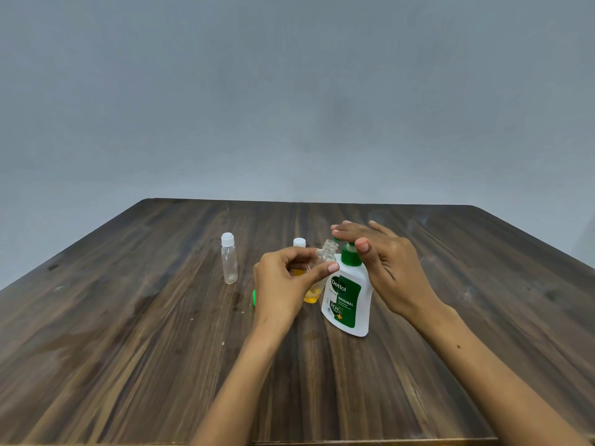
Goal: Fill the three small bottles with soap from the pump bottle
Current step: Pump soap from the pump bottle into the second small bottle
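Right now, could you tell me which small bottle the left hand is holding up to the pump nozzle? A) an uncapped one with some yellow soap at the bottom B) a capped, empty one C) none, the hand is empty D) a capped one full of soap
A: the left hand grips an uncapped small bottle, its open neck by the nozzle of the pump bottle, yellow soap pooled at its base.

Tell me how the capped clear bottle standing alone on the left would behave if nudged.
The capped clear bottle looks empty, so probably very light. Tall and narrow, it would likely tip easily. Round-bodied, it might then roll across the table.
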`<state>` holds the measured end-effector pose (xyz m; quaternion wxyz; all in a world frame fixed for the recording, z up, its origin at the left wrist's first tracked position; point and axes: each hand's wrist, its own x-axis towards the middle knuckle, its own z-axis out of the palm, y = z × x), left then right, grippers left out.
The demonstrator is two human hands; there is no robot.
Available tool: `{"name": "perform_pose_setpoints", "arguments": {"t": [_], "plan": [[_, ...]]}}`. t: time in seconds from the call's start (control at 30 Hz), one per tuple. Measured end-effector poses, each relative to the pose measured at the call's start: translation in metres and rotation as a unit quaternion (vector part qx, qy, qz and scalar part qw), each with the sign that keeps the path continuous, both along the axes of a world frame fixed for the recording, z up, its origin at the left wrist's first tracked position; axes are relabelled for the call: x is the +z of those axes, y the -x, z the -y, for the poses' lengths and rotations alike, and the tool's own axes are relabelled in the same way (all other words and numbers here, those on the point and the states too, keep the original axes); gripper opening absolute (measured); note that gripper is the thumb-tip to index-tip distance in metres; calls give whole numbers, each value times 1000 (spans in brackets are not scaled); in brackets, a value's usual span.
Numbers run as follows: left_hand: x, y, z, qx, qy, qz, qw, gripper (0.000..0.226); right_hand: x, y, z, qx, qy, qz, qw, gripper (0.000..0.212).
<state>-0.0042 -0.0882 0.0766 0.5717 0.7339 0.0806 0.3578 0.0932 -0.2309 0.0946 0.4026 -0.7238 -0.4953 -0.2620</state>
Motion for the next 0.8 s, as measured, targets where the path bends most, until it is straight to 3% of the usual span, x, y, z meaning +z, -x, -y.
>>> {"name": "perform_pose_setpoints", "arguments": {"t": [0.8], "plan": [[-1, -2, -3, 10, -3, -9, 1000, 30, -4, 0, 2, -2, 7, -10, 1000, 77]]}}
